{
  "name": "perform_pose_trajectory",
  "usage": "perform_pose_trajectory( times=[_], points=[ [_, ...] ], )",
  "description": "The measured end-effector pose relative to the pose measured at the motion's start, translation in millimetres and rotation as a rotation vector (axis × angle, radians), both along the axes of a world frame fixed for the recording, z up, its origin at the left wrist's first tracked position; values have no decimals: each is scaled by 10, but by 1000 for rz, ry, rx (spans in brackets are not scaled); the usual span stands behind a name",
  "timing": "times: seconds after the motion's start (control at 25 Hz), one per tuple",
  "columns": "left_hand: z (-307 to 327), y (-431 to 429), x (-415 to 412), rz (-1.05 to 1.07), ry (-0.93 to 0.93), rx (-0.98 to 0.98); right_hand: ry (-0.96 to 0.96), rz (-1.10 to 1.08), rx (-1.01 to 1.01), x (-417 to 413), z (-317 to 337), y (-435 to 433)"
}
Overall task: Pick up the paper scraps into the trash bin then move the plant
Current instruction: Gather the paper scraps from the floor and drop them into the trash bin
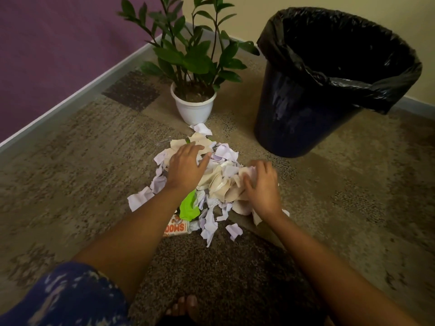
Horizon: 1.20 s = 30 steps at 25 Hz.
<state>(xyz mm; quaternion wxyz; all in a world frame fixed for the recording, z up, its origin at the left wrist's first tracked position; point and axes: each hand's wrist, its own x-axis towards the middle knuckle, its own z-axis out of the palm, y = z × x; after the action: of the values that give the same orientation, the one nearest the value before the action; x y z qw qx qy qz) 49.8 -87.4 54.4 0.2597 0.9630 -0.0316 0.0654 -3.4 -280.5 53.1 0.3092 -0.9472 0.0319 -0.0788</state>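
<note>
The paper scraps (219,182) lie in one loose pile on the carpet floor (94,161), in the middle of the view, just in front of the person. Most pieces are white or pale lilac, and some bigger ones are beige and crumpled. A bright green scrap (188,208) shows at the near side of the pile, and beside it there is an orange and white wrapper (176,228) with big letters.

The left hand (186,164) rests flat on the far left part of the pile, palm down, with the fingers spread and rather straight over a beige piece. The right hand (262,187) is at the right side of the pile, and its fingers are curled round a crumpled beige piece. This hand is a little blurred.

One white scrap (202,129) lies apart from the pile, just beside the foot of a white pot (193,109). The plant (188,57) in this pot stands upright behind the pile, near the corner of the room. The trash bin (306,109) is to the right of the plant, dark, with a black liner (341,83) folded over its rim. It stands near the pile but does not touch it.

A purple wall (47,43) is on the left. At the bottom, a blue patterned sleeve (70,295) and some toes (186,304) are seen.
</note>
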Motion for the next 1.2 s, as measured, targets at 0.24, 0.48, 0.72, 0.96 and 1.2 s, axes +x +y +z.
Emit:
perform_pose_trajectory(
  times=[0.24, 0.48, 0.72, 0.96, 1.2],
  points=[
    [54, -172, -35, -270, 178, 74, 603, 42, 2, 517, 129, 58],
    [-55, -266, 72, -296, 531, 384, 759, 144, -172, 600, -9, 210],
    [-40, -257, 86, -197, 378, 259, 510, 43, -203, 481, -80, 176],
    [133, -263, 67, -18, 312, 94, 346, -177, 36, 498, 132, 79],
    [478, -264, 95, 51, 172, 104, 209, -184, 1, 543, 432, 23]
  ],
)
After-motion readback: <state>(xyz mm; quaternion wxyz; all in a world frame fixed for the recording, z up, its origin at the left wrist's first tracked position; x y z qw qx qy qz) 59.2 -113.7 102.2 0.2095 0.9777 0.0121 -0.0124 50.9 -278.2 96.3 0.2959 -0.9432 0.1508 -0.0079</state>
